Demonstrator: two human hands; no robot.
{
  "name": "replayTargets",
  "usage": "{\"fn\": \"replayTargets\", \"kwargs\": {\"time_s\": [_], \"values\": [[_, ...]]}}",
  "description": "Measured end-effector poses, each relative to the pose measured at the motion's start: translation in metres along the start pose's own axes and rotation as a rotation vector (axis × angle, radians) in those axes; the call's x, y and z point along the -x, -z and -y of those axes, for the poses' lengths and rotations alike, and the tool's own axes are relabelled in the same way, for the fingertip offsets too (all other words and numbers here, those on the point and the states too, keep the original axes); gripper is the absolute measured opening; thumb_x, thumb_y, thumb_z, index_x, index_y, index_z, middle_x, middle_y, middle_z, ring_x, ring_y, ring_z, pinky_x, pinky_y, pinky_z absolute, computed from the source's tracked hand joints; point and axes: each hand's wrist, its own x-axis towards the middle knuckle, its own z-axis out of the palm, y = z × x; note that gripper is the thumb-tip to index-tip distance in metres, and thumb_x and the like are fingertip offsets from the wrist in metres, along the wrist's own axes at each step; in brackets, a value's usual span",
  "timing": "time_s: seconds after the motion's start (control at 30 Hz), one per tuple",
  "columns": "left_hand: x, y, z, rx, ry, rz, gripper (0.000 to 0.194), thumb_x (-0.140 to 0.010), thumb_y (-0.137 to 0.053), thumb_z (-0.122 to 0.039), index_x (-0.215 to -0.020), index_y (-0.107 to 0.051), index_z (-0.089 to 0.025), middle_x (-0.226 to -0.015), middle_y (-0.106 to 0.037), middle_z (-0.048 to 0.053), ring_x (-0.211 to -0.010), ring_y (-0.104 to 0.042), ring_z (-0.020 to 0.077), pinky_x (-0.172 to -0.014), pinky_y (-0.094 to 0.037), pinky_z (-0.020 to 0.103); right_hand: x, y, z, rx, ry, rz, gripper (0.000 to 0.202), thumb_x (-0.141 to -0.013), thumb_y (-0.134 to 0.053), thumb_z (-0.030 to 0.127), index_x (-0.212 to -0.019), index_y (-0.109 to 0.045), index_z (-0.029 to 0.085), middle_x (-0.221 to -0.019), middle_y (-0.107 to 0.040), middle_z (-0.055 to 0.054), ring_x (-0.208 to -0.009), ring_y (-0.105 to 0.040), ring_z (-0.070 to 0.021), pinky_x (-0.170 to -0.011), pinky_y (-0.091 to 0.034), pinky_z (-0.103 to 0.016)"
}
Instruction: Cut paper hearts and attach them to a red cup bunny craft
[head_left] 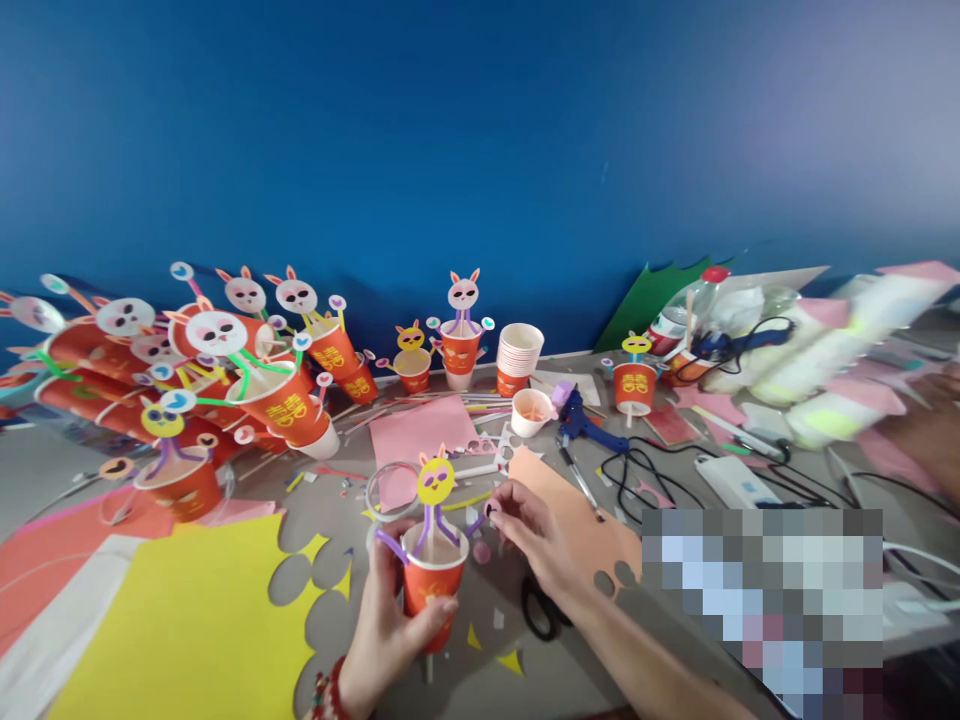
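Observation:
My left hand (390,620) grips an orange paper cup (433,590) from the left side, near the table's front edge. A yellow rabbit face (436,480) on a stick rises out of the cup, with purple pipe-cleaner arms bending out to both sides. My right hand (536,535) pinches the tip of the right purple arm (480,520), where a small round disc sits. Black scissors (541,608) lie under my right wrist.
A heap of finished rabbit cups (225,380) fills the back left. Yellow paper (180,620) with cut-out holes lies front left, pink paper (420,435) in the middle. A cup stack (517,358), blue glue gun (581,420), cables and a bottle (686,315) crowd the right.

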Motion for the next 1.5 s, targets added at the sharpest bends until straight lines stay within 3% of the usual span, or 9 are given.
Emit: {"fn": "replayTargets", "kwargs": {"time_s": [0.43,0.73,1.03,1.5], "values": [[0.0010,0.0000,0.0003,0.006,-0.007,0.008,0.061,-0.080,-0.071,-0.040,-0.128,-0.038,-0.024,-0.121,-0.054,0.010,-0.107,-0.058,0.0271,-0.090,-0.051,0.039,0.0020,-0.0054,0.0041,-0.101,-0.063,0.012,0.045,-0.076,-0.076,0.054,-0.072,-0.049,0.019,-0.059,-0.044,0.007,-0.047,-0.046,-0.0076,-0.048,-0.044,-0.022],[0.0003,-0.0017,0.0025,0.036,-0.015,0.010,0.060,-0.079,-0.071,-0.041,-0.128,-0.039,-0.026,-0.122,-0.053,0.010,-0.109,-0.058,0.0271,-0.091,-0.051,0.038,0.0024,-0.0027,-0.0023,-0.145,-0.053,0.079,0.037,-0.083,-0.072,0.047,-0.078,-0.049,0.019,-0.062,-0.046,0.007,-0.049,-0.054,-0.0084,-0.051,-0.045,-0.022],[0.0017,0.0001,0.0005,0.024,-0.016,0.000,0.061,-0.079,-0.072,-0.042,-0.127,-0.039,-0.025,-0.122,-0.054,0.011,-0.110,-0.058,0.0282,-0.091,-0.051,0.039,0.0026,-0.0045,0.0034,-0.126,-0.041,0.032,0.042,-0.079,-0.075,0.052,-0.072,-0.051,0.018,-0.059,-0.043,0.007,-0.048,-0.038,-0.0066,-0.049,-0.047,-0.022],[0.0021,-0.0006,0.0005,0.057,0.007,0.011,0.063,-0.079,-0.071,-0.041,-0.128,-0.037,-0.023,-0.122,-0.055,0.012,-0.113,-0.057,0.0302,-0.094,-0.050,0.042,0.0018,-0.0032,0.0025,-0.089,-0.029,0.002,0.043,-0.077,-0.075,0.056,-0.073,-0.056,0.018,-0.058,-0.044,0.005,-0.050,-0.040,-0.0087,-0.048,-0.047,-0.023]]}}
